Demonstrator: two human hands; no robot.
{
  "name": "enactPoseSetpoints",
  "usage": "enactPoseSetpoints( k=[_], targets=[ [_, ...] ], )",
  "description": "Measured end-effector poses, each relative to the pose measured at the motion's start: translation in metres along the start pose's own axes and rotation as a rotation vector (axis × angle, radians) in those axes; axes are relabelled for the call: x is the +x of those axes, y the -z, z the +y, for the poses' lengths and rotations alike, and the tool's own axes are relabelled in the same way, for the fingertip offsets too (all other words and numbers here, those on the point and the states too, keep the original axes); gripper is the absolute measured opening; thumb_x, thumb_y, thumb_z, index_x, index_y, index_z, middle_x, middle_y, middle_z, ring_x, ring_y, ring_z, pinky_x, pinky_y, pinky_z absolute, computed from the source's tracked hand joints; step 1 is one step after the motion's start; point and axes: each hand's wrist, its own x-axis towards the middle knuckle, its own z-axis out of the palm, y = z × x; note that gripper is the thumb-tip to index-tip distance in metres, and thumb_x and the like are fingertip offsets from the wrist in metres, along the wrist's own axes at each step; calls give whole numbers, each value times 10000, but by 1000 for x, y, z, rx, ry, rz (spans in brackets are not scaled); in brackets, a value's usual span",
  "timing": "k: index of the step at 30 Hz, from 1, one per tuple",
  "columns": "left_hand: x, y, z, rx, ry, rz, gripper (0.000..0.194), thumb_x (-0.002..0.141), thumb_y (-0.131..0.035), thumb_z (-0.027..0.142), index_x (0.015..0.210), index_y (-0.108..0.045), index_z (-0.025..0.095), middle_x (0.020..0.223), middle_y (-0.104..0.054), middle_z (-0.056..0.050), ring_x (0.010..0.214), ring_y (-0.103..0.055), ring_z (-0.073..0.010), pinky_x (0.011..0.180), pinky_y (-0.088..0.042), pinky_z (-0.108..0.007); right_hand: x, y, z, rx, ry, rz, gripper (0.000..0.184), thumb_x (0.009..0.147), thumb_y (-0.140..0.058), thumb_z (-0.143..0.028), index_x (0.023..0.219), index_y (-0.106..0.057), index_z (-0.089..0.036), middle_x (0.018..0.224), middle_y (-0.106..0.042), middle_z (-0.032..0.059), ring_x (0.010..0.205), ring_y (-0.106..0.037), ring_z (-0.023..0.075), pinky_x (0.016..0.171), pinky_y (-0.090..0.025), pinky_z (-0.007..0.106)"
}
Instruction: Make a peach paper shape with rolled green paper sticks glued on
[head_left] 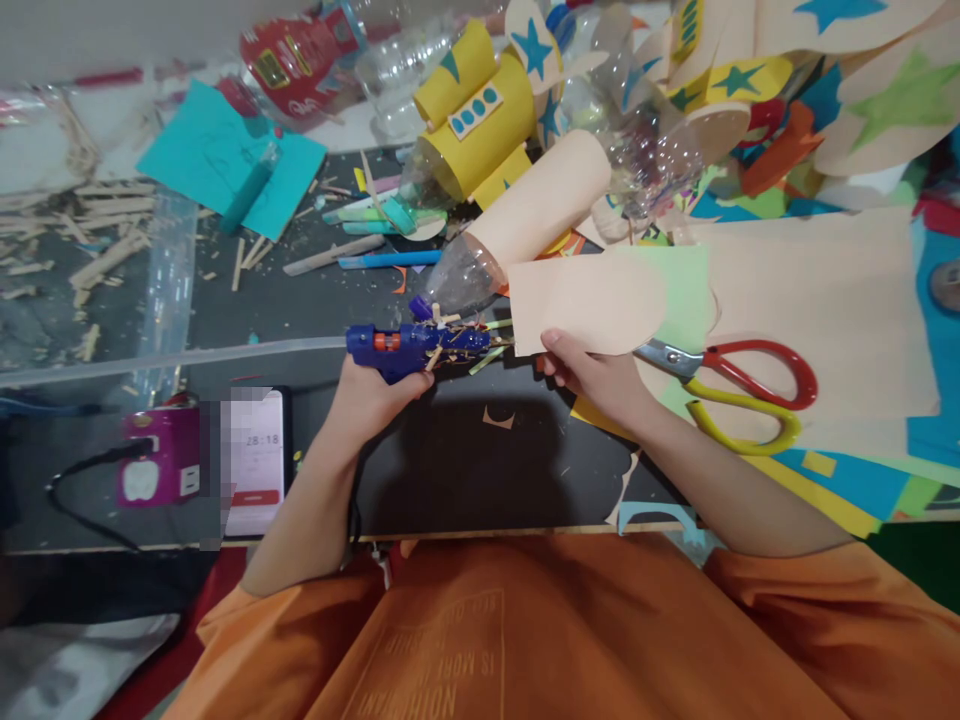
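A clear bottle [544, 205] wrapped in cream paper lies behind the glue gun [420, 342], the wrap hiding its inside; the contents of the yellow-wrapped bottle [487, 120] are hard to make out. Fingers of the left hand [379, 395] close round the gun's blue plastic grip, a long translucent glue stick [300, 347] entering its back. Whether its debris-crusted nozzle touches the smooth, round-ended cream card [592, 300] cannot be told. The right hand [592, 372] pinches that card's near edge, some fingers hidden beneath; the scissors' [731, 375] blade tips are also hidden.
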Motion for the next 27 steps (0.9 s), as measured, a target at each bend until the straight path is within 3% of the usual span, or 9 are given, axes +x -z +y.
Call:
enactPoseSetpoints(
  k=[17, 27],
  targets=[
    [0, 1, 2, 5, -13, 58, 222, 533, -645, 340, 542, -452, 231, 503, -435, 34, 546, -430, -141, 515, -367, -259, 0, 0, -1, -28, 6, -33, 454, 798, -623, -579, 563, -567, -195, 542, -540, -16, 467, -440, 84, 501, -377, 264],
    [1, 0, -2, -28, -7, 105, 242, 527, -651, 354, 581, -448, 235, 496, -411, 48, 524, -402, -132, 495, -330, -258, -2, -2, -2, -29, 13, -41, 528, 721, -626, -698, 558, -559, -200, 531, -553, -16, 453, -439, 82, 490, -384, 264]
  ],
)
